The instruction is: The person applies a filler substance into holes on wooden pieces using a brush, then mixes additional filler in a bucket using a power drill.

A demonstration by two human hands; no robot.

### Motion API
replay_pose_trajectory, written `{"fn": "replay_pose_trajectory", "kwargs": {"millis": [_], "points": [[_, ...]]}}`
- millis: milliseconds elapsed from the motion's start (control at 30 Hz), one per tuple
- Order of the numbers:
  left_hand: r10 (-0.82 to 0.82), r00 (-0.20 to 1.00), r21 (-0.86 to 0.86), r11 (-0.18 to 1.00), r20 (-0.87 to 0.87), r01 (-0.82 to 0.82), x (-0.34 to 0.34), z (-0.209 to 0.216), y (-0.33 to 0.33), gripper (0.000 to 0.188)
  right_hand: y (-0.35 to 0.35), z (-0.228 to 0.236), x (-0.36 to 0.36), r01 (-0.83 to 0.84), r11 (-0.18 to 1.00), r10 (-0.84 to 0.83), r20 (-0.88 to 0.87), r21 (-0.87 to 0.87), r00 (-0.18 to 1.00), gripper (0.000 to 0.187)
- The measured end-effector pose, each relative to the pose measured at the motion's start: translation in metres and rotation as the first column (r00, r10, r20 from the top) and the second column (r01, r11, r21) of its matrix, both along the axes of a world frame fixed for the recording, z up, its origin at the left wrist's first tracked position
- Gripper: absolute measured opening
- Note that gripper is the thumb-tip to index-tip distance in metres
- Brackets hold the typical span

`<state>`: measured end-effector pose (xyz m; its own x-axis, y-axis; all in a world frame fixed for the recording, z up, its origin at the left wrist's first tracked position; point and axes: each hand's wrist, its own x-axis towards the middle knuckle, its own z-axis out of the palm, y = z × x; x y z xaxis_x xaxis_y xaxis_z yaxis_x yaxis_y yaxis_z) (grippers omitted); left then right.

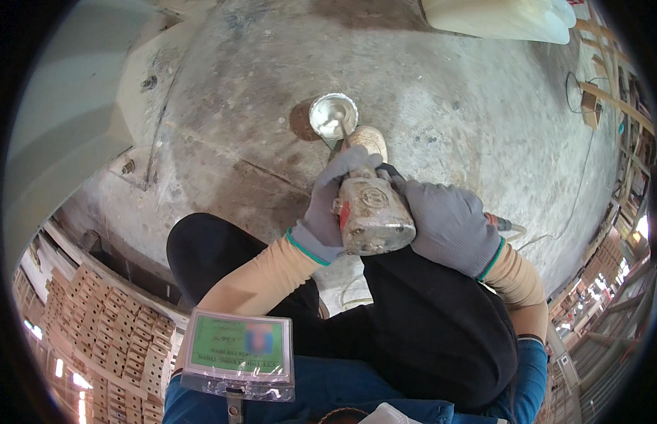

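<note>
Both my hands wear grey knit gloves with green cuffs. Between my knees I hold a worn, paint-smeared power drill [376, 215] pointing away from me. My left hand [323, 212] is wrapped round its front, near the chuck. On the other side, my right hand [447, 225] closes round the handle, where a cord with an orange-red part [499, 222] comes out. A thin rod [345, 134] runs from the drill into a small round tub [312, 113] of thick white paste [327, 126]. The rod's lower end is hidden in the paste.
A light-coloured shoe [371, 143] stands right beside the tub on the stained concrete floor [250, 92]. A pale green machine base [67, 134] is at left, with perforated blocks [116, 332] stacked lower left. A large whitish container [498, 18] lies at far right; a cable [579, 191] trails along the floor.
</note>
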<state>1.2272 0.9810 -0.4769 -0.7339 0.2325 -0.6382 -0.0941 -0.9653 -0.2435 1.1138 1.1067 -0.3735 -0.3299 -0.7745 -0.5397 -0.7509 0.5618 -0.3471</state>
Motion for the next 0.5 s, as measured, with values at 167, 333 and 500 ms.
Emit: {"fn": "replay_pose_trajectory", "kwargs": {"millis": [167,333,500], "points": [[-0.030,0.998,-0.044,0.999,-0.046,0.028,0.010,0.001,0.006,0.056,0.001,0.003,0.000,0.014,0.995,-0.024,0.103,0.103,0.994,0.029],[0.019,1.000,0.011,1.000,-0.011,-0.019,0.020,-0.003,0.002,0.051,-0.006,0.001,0.003,0.019,0.999,-0.025,0.133,0.046,0.991,0.021],[-0.027,0.997,-0.056,0.998,0.074,0.031,0.020,-0.003,-0.007,0.046,-0.012,-0.004,0.006,0.001,0.998,-0.008,0.115,0.061,0.993,0.018]]}}
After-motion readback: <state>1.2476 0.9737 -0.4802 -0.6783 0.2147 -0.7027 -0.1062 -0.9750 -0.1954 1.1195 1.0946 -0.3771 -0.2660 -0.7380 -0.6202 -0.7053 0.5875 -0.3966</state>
